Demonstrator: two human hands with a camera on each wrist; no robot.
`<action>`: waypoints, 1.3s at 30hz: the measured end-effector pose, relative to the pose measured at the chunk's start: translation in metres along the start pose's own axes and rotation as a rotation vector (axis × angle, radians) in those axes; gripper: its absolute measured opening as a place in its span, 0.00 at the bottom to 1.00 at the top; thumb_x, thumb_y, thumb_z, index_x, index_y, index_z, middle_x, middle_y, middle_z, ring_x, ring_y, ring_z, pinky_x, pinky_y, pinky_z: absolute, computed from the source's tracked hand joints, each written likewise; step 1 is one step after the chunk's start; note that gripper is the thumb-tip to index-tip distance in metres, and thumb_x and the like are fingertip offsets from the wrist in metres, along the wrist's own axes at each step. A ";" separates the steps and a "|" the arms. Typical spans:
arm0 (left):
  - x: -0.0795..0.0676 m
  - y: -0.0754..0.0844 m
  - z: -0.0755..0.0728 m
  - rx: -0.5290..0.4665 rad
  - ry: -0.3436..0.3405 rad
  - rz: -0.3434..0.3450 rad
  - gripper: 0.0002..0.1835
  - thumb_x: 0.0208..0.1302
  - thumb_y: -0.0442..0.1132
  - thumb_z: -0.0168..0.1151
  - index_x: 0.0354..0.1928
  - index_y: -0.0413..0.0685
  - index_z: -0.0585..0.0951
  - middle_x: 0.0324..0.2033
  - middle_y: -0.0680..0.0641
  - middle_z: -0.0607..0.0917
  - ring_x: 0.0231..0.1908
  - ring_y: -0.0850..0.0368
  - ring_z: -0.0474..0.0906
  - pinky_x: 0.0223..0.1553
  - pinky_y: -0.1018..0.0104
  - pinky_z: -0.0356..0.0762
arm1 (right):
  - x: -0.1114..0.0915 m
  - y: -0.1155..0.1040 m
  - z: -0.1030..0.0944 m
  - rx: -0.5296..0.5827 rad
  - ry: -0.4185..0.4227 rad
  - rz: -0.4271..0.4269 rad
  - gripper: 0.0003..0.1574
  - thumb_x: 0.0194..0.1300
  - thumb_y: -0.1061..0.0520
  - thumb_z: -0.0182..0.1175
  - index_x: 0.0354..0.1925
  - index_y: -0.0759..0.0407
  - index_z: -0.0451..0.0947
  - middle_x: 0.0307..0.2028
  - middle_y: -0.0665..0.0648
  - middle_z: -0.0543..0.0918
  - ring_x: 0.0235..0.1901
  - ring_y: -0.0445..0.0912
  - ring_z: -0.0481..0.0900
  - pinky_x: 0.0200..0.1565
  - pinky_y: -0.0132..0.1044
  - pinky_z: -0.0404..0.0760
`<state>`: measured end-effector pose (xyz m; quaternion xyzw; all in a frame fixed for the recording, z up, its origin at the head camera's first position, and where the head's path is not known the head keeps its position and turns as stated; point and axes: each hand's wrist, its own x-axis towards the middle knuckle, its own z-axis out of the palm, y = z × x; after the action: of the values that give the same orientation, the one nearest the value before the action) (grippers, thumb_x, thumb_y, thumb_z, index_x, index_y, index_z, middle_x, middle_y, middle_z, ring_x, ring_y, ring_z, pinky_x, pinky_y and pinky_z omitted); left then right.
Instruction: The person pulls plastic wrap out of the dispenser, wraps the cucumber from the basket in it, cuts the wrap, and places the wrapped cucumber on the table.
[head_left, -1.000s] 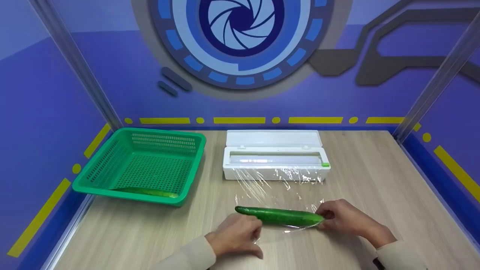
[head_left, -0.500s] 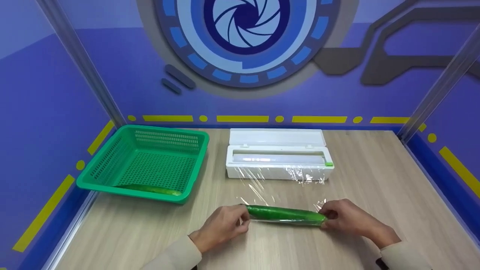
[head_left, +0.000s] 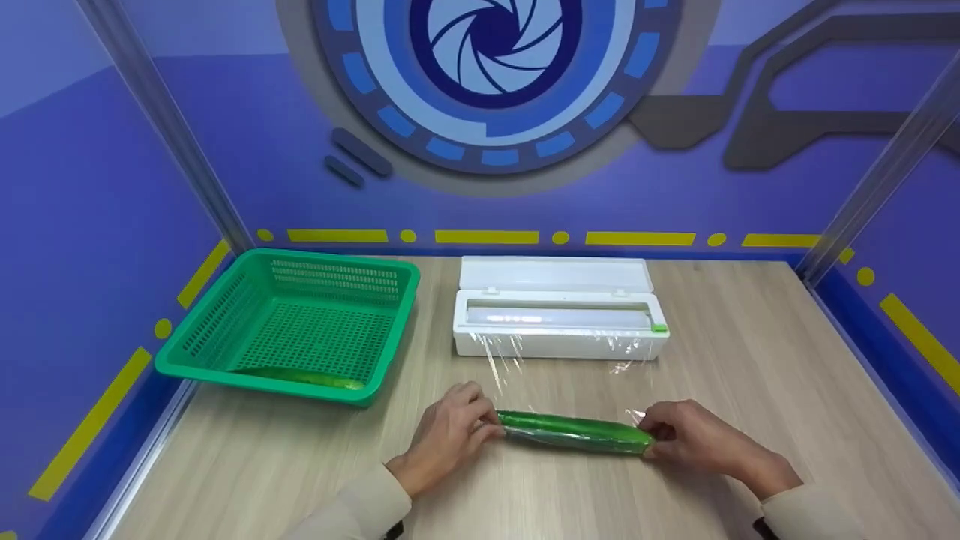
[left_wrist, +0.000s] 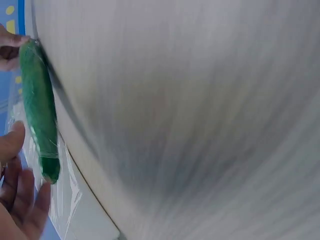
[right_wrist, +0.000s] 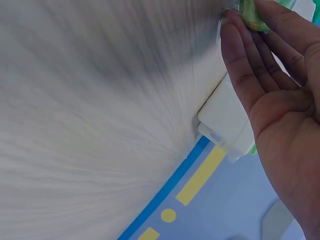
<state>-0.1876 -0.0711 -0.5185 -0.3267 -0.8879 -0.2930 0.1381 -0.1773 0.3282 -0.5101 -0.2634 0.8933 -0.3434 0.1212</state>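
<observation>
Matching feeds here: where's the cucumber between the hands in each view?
Head: cucumber at lower centre, slightly right.
Left wrist: cucumber runs steeply down the left side.
Right wrist: only one end of the cucumber shows, top right.
Shared landmark: white box, partly visible in both wrist views.

2 cukes (head_left: 576,433) (head_left: 304,376), 2 hands (head_left: 452,429) (head_left: 701,439), 1 bskt (head_left: 411,322), 1 wrap bx (head_left: 559,346)

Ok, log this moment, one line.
left hand: at cucumber, left end; right hand: pinching right end; film: from box to cucumber; basket: second cucumber inside
</observation>
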 end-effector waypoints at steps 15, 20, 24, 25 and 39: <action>0.015 -0.029 -0.001 -0.356 -0.059 -0.224 0.06 0.64 0.33 0.75 0.32 0.47 0.86 0.27 0.57 0.88 0.31 0.68 0.78 0.36 0.69 0.77 | 0.004 0.000 -0.002 -0.049 -0.006 -0.019 0.11 0.62 0.60 0.78 0.40 0.54 0.85 0.35 0.42 0.83 0.35 0.34 0.78 0.36 0.33 0.81; 0.015 -0.034 -0.001 -0.601 -0.066 -0.367 0.05 0.65 0.28 0.73 0.32 0.39 0.85 0.27 0.50 0.89 0.30 0.59 0.85 0.34 0.69 0.81 | 0.003 0.001 -0.002 -0.050 -0.002 -0.016 0.11 0.62 0.59 0.78 0.41 0.54 0.85 0.36 0.42 0.83 0.35 0.35 0.78 0.36 0.33 0.80; 0.014 -0.038 0.000 -0.766 -0.094 -0.450 0.05 0.66 0.26 0.71 0.34 0.32 0.83 0.27 0.41 0.90 0.28 0.51 0.89 0.32 0.61 0.87 | 0.003 0.001 -0.001 -0.057 0.003 -0.013 0.11 0.62 0.59 0.78 0.41 0.53 0.85 0.36 0.42 0.83 0.35 0.35 0.78 0.36 0.33 0.80; 0.014 -0.038 -0.001 -0.795 -0.102 -0.463 0.05 0.66 0.26 0.71 0.35 0.31 0.83 0.27 0.40 0.90 0.28 0.50 0.89 0.32 0.60 0.87 | 0.003 0.002 0.000 -0.055 0.002 -0.013 0.11 0.62 0.59 0.78 0.41 0.53 0.85 0.36 0.41 0.83 0.35 0.34 0.78 0.36 0.33 0.80; 0.020 -0.038 0.000 -0.925 -0.194 -0.739 0.05 0.66 0.27 0.70 0.41 0.32 0.84 0.30 0.46 0.88 0.26 0.56 0.86 0.30 0.63 0.87 | 0.004 0.001 0.000 -0.017 0.017 -0.019 0.11 0.60 0.60 0.79 0.40 0.53 0.86 0.35 0.43 0.84 0.35 0.36 0.79 0.37 0.34 0.81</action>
<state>-0.2273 -0.0843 -0.5265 -0.0477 -0.7314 -0.6466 -0.2111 -0.1812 0.3265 -0.5114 -0.2700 0.8946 -0.3393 0.1083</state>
